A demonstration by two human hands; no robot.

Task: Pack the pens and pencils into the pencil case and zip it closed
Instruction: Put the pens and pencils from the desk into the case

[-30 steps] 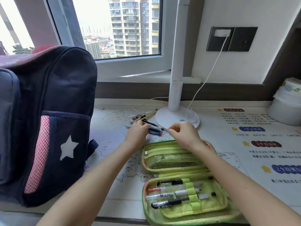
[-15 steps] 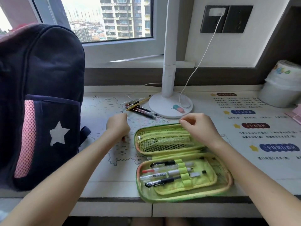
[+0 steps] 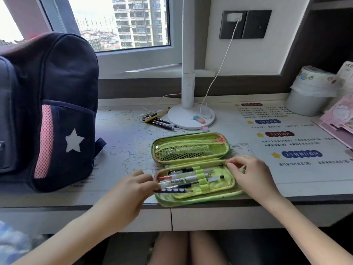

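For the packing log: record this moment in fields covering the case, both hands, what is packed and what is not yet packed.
Case: green pencil case lies open and unzipped at the front edge of the desk.
Packed: pens under the elastic loops in the near half.
Left: left hand holds a blue dotted pencil over the near half.
Right: right hand pinches the case's right rim.
Unpacked: pile of pens and pencils beside the lamp base.
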